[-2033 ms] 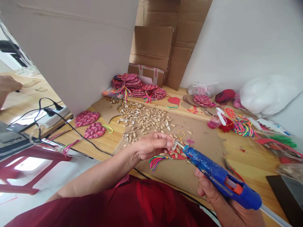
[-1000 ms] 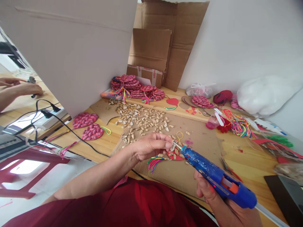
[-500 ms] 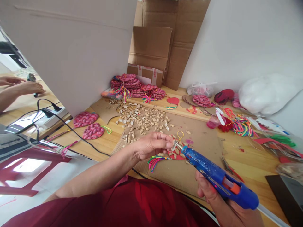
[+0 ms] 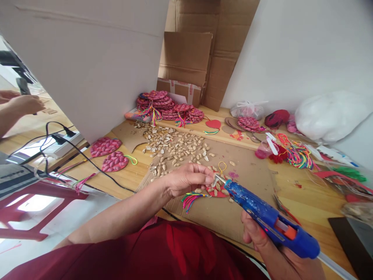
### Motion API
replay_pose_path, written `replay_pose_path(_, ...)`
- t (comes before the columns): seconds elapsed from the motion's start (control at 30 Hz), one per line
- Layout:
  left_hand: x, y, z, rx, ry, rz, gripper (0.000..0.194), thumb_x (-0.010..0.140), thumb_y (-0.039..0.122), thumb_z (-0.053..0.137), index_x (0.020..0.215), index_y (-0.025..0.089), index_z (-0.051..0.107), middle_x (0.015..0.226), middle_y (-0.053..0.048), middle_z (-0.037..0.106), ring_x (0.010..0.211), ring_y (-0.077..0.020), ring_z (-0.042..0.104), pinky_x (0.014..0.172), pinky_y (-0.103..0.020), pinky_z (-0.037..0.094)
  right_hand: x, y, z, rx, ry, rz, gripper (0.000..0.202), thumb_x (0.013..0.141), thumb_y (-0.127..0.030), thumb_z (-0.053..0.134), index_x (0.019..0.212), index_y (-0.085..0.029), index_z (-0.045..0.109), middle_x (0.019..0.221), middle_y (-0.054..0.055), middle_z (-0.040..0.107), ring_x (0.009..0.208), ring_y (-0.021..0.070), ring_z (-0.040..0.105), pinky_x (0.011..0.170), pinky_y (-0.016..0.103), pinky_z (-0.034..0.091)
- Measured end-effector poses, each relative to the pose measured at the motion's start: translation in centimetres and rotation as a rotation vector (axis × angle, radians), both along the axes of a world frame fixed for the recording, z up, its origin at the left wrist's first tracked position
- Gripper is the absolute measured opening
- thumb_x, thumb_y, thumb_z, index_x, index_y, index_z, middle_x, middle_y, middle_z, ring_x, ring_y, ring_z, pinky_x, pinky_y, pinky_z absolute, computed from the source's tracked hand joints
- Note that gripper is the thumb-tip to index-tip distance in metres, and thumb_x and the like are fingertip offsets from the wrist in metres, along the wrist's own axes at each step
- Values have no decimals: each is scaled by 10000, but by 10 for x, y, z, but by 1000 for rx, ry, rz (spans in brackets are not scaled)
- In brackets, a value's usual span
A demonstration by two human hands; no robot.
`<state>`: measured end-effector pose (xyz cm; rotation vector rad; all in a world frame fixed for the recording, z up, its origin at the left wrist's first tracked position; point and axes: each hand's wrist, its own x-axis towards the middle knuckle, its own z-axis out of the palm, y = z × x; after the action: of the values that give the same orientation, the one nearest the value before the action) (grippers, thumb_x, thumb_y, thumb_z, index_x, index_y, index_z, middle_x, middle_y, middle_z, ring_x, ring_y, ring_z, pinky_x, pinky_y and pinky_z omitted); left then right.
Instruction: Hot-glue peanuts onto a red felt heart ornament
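My left hand (image 4: pixel 190 179) pinches a peanut shell (image 4: pixel 215 181) between thumb and fingers. Against that shell sits the metal nozzle of a blue glue gun (image 4: pixel 256 210), which my right hand (image 4: pixel 262 237) grips by the handle; a glue stick (image 4: pixel 335 264) sticks out of its back end. Just below the left fingers lies a red disc (image 4: pixel 218 192) with several peanut shells on it, a yellow loop at its top and a multicoloured tassel (image 4: pixel 192 199) at its left. My left fingers partly hide the disc.
Loose peanut shells (image 4: pixel 180 146) spread over a cardboard sheet (image 4: pixel 244 159). Finished pink discs (image 4: pixel 115 161) lie left, and more are stacked (image 4: pixel 163 105) at the back. Coloured cords (image 4: pixel 297 153) lie right. A black cable (image 4: pixel 99 163) runs from a power strip (image 4: pixel 65 142). Another person's hands (image 4: pixel 23 105) work at far left.
My hands, the shell and the glue gun stay almost in place, with the nozzle still at the shell. At far left the other person's hands have shifted a little to the left.
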<state>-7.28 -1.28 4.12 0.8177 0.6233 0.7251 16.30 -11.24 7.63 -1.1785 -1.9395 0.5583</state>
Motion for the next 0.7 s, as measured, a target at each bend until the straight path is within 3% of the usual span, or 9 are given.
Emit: replay_pose_path(0.7,0,0,-3,-1,-22,-15,361,587,367,911,752,112,716,699,-23,673,632,-77,578,650,-205,421,0,0,-1,-16,-18,-39,308,1020,-426,599,812,-206,658,733,20,597,661,181,598,603,241,475)
